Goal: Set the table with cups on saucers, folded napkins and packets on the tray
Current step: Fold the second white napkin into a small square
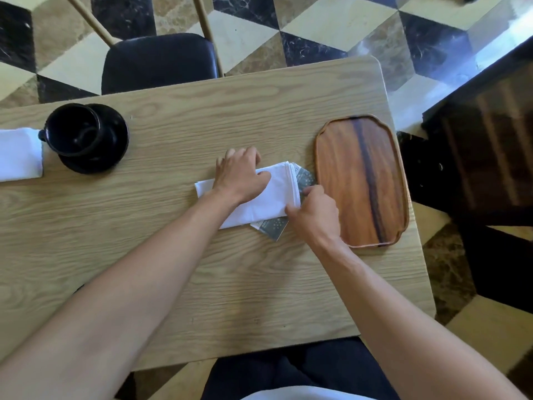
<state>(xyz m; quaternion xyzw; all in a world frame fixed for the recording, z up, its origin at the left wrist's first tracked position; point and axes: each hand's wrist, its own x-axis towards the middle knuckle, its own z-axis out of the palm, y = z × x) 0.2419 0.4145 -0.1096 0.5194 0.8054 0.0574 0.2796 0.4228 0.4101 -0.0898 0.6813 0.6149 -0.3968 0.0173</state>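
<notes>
Right hand (313, 212) nearest, fingers curled, pinching the grey packets (275, 228) at the napkin's right end. Left hand (240, 176) lies on the folded white napkin (277, 192), fingers loosely bent, pressing it down mid-table. Packets partly hidden under napkin, count unclear. Wooden tray (340, 174) bare, just beside, by the table's (173, 269) right edge. Black cup (73, 129) on saucer (115, 145) and second napkin (18, 154) at far left edge. Step looks like packets to tray; next move needs sliding them free, then lifting right.
</notes>
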